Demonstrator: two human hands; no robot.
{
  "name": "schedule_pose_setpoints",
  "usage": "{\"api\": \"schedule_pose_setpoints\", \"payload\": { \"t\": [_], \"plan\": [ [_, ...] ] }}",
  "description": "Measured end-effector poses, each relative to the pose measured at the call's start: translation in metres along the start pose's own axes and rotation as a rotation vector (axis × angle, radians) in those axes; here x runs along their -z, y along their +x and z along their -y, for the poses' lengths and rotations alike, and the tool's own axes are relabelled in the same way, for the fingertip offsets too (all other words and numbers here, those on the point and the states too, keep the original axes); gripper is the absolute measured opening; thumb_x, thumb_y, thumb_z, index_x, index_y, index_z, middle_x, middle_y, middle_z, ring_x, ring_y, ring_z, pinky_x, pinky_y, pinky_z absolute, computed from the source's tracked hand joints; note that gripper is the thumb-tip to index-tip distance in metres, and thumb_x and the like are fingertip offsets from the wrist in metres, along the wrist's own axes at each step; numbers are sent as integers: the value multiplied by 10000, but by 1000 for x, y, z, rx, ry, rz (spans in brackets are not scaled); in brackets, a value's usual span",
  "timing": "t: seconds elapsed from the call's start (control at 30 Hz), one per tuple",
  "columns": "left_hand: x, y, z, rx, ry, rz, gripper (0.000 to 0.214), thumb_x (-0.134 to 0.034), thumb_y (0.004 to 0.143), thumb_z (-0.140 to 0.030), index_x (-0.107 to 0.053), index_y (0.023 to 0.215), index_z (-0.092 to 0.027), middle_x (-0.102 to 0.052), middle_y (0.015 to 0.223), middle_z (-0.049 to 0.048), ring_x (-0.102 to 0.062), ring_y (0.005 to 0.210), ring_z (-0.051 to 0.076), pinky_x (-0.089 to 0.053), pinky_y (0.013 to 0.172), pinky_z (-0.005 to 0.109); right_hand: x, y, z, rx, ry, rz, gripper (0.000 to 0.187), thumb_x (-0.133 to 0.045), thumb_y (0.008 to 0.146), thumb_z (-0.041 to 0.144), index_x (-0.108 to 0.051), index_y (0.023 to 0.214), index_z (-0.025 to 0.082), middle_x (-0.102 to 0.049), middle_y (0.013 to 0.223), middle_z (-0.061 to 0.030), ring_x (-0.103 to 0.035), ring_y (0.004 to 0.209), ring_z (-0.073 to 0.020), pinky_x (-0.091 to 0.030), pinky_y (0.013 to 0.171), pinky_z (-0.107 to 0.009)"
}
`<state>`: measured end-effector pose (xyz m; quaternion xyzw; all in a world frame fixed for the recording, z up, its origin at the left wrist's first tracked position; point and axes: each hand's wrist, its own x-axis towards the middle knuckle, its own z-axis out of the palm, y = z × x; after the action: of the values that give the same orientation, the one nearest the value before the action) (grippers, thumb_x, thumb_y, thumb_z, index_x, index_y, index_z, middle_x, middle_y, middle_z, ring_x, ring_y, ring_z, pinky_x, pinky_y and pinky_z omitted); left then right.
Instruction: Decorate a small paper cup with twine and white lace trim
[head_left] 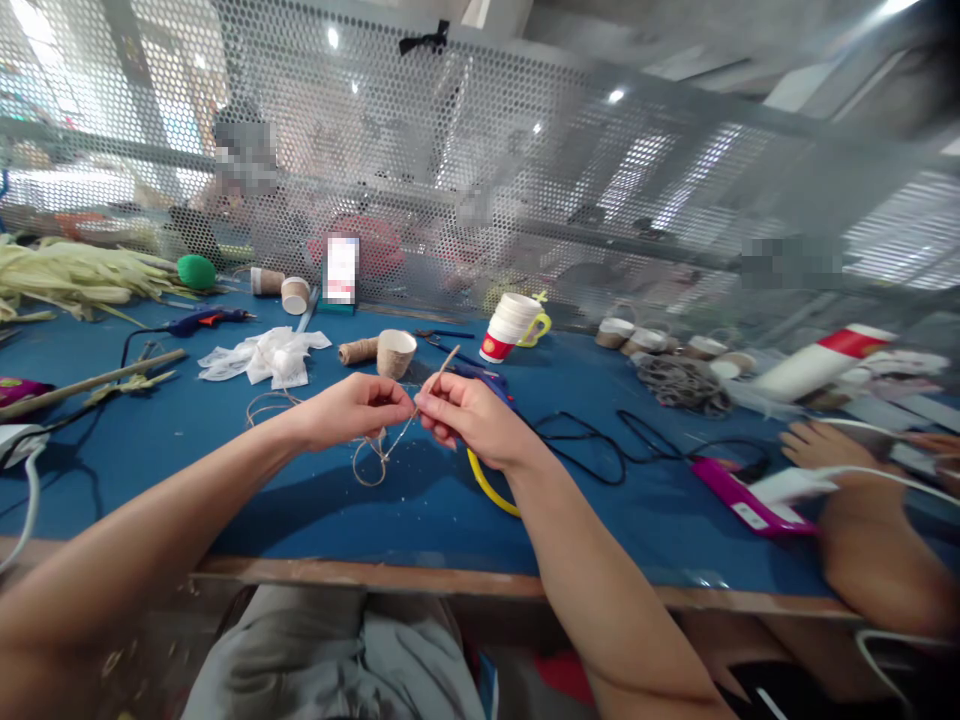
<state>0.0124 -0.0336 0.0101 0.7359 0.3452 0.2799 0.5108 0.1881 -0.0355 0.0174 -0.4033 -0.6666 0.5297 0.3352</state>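
Note:
Above the blue table, my left hand (364, 410) and my right hand (469, 415) meet, their fingertips almost touching. Both are closed in a pinch on a thin tan twine (445, 366), whose short end sticks up from my right fingers. More of the twine hangs below in loose loops onto the table. Just beyond my hands stands a small cup (395, 355) that looks wrapped in twine. Beside it lies a spool of twine (358, 350). The exact grip point is hidden by my fingers.
Stacked paper cups (511, 325) stand behind my right hand, near a yellow ring-shaped handle. A blue glue gun (199, 320) and white crumpled cloth (266, 355) lie left. Rightward are a pink power strip (750, 500) and another person's arm (862, 510). A perforated metal screen (525, 150) rises behind.

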Motion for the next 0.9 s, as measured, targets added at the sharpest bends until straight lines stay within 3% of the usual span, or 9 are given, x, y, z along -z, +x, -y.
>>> {"api": "schedule_pose_setpoints", "payload": {
  "t": [0.23, 0.53, 0.77, 0.9],
  "plan": [
    [-1, 1, -1, -135, 261, -105, 135, -452, 781, -252, -494, 742, -130, -463, 636, -21, -375, 564, 77, -316, 525, 214, 1, 0, 1, 3, -3, 20, 217, -613, 720, 332, -478, 720, 163, -502, 557, 46, -418, 423, -42, -323, 386, -187],
    [0, 1, -1, 20, -29, 29, 216, -460, 783, -339, -485, 715, -135, -394, 587, -53, -321, 483, 49, -251, 445, 192, 2, -2, 3, 20, -16, 53, 242, -588, 731, 372, -474, 732, 158, -521, 577, 37, -434, 434, -45, -350, 398, -187],
    [-3, 4, 3, 19, 70, -102, 186, -471, 778, -303, -498, 713, -131, -389, 553, -59, -306, 473, 46, -250, 447, 193, -2, 2, -4, 8, -134, -36, 199, -546, 764, 338, -476, 724, 156, -515, 572, 33, -427, 420, -41, -338, 374, -175],
    [-2, 3, 3, 30, -8, -59, 195, -471, 779, -311, -491, 713, -128, -407, 587, -49, -332, 486, 43, -262, 453, 191, -2, 2, -3, 24, -104, -14, 172, -544, 764, 310, -476, 730, 156, -514, 580, 36, -428, 421, -37, -346, 380, -173]
  ]
}}
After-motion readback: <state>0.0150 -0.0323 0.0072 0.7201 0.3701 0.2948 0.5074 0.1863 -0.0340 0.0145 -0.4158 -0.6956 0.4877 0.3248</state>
